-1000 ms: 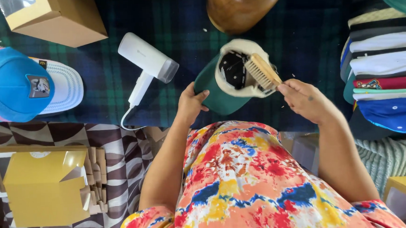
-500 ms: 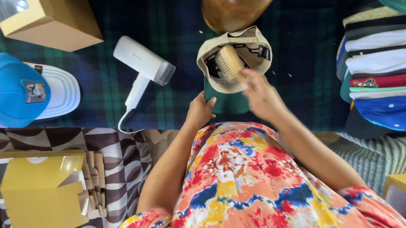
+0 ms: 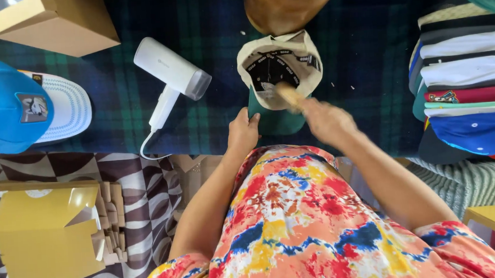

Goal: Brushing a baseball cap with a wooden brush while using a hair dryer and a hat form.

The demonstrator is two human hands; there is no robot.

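Right hand, blurred, pinching a wooden brush at the rim of an upturned cap. Left hand pressed closed on the cap's green brim, above the plaid tabletop. Risk: weak brim hold, cap twisting; stray bristles snagging the inner lining; white hair dryer nearby.

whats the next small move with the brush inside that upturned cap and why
Probably another short stroke along the cap's inner rim. The right hand holds the wooden brush at the near edge of the cream lining, while the left hand steadies the green cap at its brim. Loose specks lie on the plaid cloth beside it, so debris seems to be coming off.
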